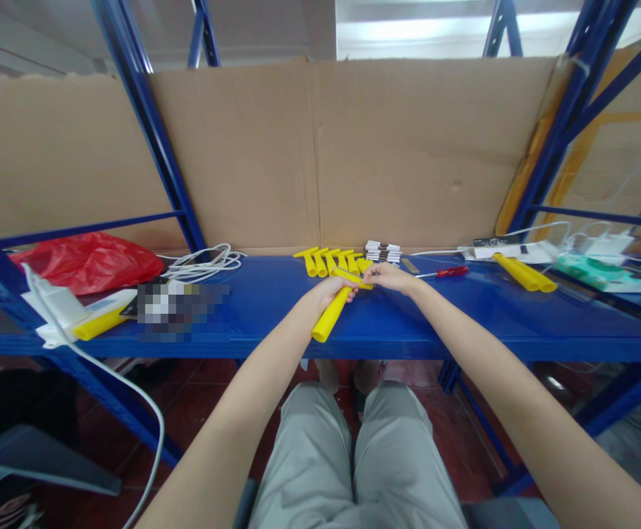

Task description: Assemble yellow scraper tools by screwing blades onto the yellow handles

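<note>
My left hand (331,288) is closed round a yellow T-shaped plastic handle (330,317), just above the front of the blue bench (265,308). Its tube points down toward me and its crossbar lies away from me. At the crossbar's right end, the fingers of my right hand (382,278) are pinched together; whatever is between them is too small to make out. Behind my hands stands a row of several similar yellow T-shaped handles (320,262). Small yellow pieces (363,264) lie at the row's right end, beside stacked white-and-dark strips (382,251).
A screwdriver with a red handle (451,271) lies right of my hand. Farther right are yellow tubes (522,273) and a green-and-white packet (601,274). On the left are a red plastic bag (92,263) and a coiled white cable (207,263). Cardboard (409,147) walls the back.
</note>
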Demonstrator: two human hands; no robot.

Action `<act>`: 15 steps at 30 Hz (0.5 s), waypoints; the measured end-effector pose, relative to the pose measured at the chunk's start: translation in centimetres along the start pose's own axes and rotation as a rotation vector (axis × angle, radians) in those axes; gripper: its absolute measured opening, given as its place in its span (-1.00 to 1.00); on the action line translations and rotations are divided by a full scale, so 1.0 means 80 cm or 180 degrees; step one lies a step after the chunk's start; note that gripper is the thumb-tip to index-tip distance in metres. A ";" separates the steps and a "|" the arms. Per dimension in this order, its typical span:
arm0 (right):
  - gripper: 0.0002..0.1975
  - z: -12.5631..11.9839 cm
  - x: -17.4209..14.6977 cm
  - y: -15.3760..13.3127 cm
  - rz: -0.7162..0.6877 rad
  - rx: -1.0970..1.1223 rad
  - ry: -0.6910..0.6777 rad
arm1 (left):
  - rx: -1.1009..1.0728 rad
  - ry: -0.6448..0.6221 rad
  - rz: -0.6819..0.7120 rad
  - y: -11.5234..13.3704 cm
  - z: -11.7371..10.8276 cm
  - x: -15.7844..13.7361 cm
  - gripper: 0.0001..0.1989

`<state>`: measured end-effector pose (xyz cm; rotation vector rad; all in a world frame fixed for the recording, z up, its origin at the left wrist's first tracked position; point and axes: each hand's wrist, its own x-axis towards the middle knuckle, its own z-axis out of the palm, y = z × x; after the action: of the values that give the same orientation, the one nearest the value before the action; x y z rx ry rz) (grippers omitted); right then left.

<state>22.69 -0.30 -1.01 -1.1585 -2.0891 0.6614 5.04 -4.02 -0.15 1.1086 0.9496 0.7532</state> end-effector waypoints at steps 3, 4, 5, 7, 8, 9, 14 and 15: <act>-0.91 0.000 -0.001 -0.001 0.0108 0.0129 -0.0012 | 0.0000 0.0023 -0.0018 0.000 0.000 0.001 -0.82; -0.91 0.000 -0.001 -0.002 0.0155 0.0164 -0.0013 | 0.0001 0.0024 -0.0026 0.001 0.000 0.000 -0.81; -0.91 -0.001 -0.002 -0.002 0.0202 0.0200 -0.0008 | 0.0003 0.0022 -0.0034 0.001 0.000 0.000 -0.81; -0.92 -0.002 -0.002 -0.002 0.0271 0.0260 -0.0001 | 0.0003 0.0014 -0.0037 0.001 0.000 -0.001 -0.79; -0.92 -0.003 -0.003 -0.001 0.0288 0.0280 -0.0002 | 0.0005 0.0013 -0.0040 0.001 0.000 -0.001 -0.79; -0.92 -0.004 -0.003 -0.001 0.0292 0.0293 -0.0014 | 0.0008 0.0012 -0.0043 0.001 0.000 0.000 -0.80; -0.92 -0.004 -0.002 0.002 0.0244 0.0361 -0.0044 | 0.0047 -0.0137 -0.0024 -0.001 -0.005 0.006 -0.87; -0.93 -0.004 -0.002 0.002 0.0235 0.0365 -0.0046 | 0.0056 -0.0203 0.0002 -0.002 -0.007 0.008 -0.87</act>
<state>23.07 -0.32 -0.99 -1.1740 -2.0005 0.8156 4.84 -3.29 -0.54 1.1419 0.9034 0.7072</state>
